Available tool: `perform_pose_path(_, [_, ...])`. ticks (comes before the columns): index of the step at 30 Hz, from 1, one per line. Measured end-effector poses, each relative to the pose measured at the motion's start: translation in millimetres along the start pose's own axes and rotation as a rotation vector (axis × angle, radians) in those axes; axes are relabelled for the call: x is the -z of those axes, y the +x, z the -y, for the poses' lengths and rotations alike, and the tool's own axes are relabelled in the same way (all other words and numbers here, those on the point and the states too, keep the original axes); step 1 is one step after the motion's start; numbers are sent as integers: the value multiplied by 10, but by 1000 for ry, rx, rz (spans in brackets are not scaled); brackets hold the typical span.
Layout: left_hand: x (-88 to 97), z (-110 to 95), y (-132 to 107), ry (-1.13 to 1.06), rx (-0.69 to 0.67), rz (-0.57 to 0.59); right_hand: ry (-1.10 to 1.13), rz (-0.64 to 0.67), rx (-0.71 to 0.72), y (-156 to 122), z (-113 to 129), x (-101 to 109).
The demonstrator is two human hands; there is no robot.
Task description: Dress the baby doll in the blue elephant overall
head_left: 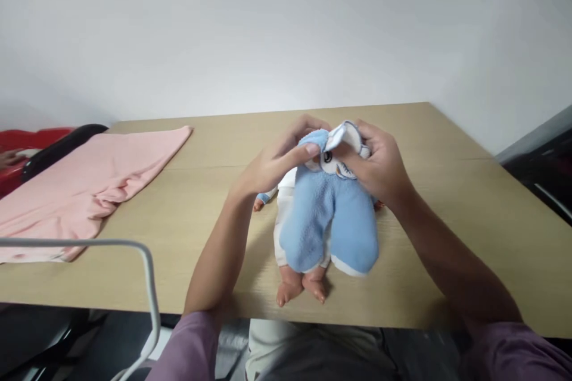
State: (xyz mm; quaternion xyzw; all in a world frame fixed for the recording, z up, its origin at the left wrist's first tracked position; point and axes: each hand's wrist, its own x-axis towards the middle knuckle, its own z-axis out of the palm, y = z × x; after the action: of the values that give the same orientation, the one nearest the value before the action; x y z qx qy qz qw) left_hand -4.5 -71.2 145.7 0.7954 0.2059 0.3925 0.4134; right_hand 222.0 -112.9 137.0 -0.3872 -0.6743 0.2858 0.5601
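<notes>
Both my hands grip a small light-blue fleece doll outfit (313, 208) by its upper end, its two footed legs hanging down. My left hand (292, 152) pinches the blue edge with the thumb on top. On the other side, my right hand (375, 161) is closed on the white-lined part, near an embroidered animal face. Behind and below the outfit a baby doll (283, 232) in white clothes lies on its back on the table, feet toward me. The outfit hides its head and most of its body.
A pink blanket (134, 161) lies crumpled over the left of the wooden table (214, 238). A grey metal tube (149, 274) curves up at the near left. At the far left are a red object (38, 137) and part of another person's hand (9, 159). A white wall stands behind.
</notes>
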Motion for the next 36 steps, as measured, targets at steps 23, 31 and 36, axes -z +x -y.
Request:
perform_pose_path(23, [8, -57, -47, 156, 107, 64, -20, 815, -201, 29, -349, 352])
perform_pose_path(31, [195, 66, -29, 56, 73, 395, 123, 692, -355, -17, -448, 381])
perform_pose_path(36, [201, 36, -48, -48, 137, 406, -94, 857, -354, 16, -449, 355])
